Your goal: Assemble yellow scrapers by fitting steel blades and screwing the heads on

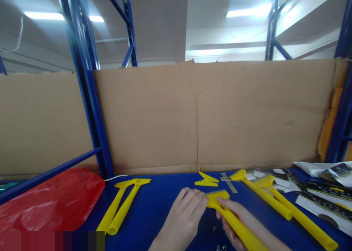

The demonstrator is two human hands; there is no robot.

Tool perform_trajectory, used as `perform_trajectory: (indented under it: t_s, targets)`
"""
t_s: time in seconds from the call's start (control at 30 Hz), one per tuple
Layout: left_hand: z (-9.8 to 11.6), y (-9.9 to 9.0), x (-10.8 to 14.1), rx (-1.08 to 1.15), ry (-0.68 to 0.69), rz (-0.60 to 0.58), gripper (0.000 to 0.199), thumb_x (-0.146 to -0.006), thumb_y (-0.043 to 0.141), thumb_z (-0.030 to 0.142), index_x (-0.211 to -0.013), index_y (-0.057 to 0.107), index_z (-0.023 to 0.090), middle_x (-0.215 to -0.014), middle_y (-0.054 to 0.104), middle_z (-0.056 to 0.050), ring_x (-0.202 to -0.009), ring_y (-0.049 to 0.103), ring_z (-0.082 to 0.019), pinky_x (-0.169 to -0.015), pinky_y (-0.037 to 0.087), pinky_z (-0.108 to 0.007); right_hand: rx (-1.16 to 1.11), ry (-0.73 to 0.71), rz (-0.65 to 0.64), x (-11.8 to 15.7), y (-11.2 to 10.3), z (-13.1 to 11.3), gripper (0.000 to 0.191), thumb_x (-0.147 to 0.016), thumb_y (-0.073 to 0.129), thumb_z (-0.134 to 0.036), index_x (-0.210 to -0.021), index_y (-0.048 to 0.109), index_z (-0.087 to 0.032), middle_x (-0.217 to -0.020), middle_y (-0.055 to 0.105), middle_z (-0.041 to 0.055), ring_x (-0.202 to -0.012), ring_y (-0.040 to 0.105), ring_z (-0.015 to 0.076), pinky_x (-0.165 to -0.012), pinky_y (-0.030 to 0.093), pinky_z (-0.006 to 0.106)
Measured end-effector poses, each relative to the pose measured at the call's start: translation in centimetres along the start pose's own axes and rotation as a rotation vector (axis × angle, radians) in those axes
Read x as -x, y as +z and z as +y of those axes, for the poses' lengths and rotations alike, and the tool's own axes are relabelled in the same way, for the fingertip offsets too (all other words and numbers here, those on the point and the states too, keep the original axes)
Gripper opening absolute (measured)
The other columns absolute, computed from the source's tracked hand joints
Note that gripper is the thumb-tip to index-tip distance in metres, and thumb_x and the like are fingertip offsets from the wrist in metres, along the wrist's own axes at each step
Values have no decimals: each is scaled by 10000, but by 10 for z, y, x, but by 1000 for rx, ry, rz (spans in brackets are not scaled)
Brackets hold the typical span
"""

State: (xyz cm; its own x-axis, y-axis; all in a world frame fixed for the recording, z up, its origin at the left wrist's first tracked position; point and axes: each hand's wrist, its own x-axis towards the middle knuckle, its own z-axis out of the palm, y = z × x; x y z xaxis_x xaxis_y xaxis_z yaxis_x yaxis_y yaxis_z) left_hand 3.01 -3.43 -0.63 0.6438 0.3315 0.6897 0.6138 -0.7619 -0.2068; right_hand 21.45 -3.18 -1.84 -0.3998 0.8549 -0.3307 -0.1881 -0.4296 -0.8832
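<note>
A yellow scraper (237,227) with a long handle and a wide head is held low in front of me. A thin blade edge shows along the top of its head. My right hand (254,221) is closed around the neck and upper handle, its thumb lying by the head. My left hand (183,216) has its fingers curled at the left end of the head, pinching it; the fingertips are partly hidden. Small yellow scraper head pieces (206,182) lie just beyond. Below the hands, several small screws or nuts (220,248) rest on the blue table.
Two yellow scrapers (125,210) lie at left, and two more yellow scrapers (275,199) at right. Black-and-white packaging cards (327,203) are heaped at far right. A red plastic bag (52,203) sits at left by a blue rack post (93,108). Cardboard (154,119) walls the back.
</note>
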Motion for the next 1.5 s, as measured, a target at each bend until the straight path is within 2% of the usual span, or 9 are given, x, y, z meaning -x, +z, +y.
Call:
perform_trajectory:
  t_s: [0.23,0.37,0.5,0.57,0.63,0.8,1.13,1.4,1.5]
  targets:
    - [13,13,1,210,-250,6,250,-859,391,86,-986,598,149,-876,673,-84,-782,619,-212,-703,521,-345,-141,-115,20,6,4,-1,515,-827,378,-612,-682,581,-163,-389,505,-41,-228,378,46,-243,258,138]
    - [19,23,-3,587,-644,5,202,-867,414,172,-905,613,166,-876,664,-83,-802,625,-199,-727,507,-323,-4,-140,25,-1,1,-1,537,-826,302,-617,-696,570,-170,-392,504,-32,-233,373,63,-260,249,165]
    - [17,35,-5,1064,-1067,40,230,-823,498,345,-820,601,140,-775,638,-68,-636,608,-153,-580,510,-266,551,-345,152,1,0,-1,367,-783,446,-535,-732,573,-195,-446,498,-46,-321,402,88,-340,293,199]
    - [13,37,-7,1206,-1177,84,315,-749,582,437,-788,598,125,-737,622,-54,-577,590,-136,-529,504,-254,980,-495,231,6,2,-1,238,-794,493,-382,-704,615,-198,-510,540,-23,-436,468,109,-446,343,220]
    - [10,35,-8,1270,-1244,132,406,-651,667,498,-769,600,115,-716,616,-44,-544,583,-126,-504,503,-254,1293,-536,265,12,4,-1,159,-767,513,-225,-722,665,-221,-569,602,-10,-517,517,126,-526,360,233]
    - [6,27,-11,1376,-1356,178,524,-502,777,521,-770,621,98,-717,639,-49,-545,602,-127,-501,523,-259,1516,-463,172,16,6,-1,237,-739,524,-112,-803,696,-261,-718,697,-9,-625,599,142,-591,389,217]
    - [10,21,-12,1467,-1376,156,539,-444,840,462,-786,641,96,-739,671,-60,-605,648,-154,-574,557,-281,1449,-471,230,10,-3,3,116,-760,586,-143,-725,665,-221,-751,711,-2,-734,634,168,-655,421,233]
    - [17,27,-12,1419,-1279,67,637,-437,775,607,-790,624,98,-757,659,-64,-588,619,-126,-539,520,-249,1168,-939,308,11,2,-2,185,-863,506,-222,-714,616,-225,-715,672,-7,-625,614,131,-595,458,203]
    - [23,26,-13,1397,-1237,27,659,-454,740,646,-802,622,99,-760,651,-62,-594,608,-119,-532,508,-239,1095,-1036,329,10,1,1,180,-876,496,-243,-749,623,-229,-727,678,-5,-642,631,128,-609,478,193]
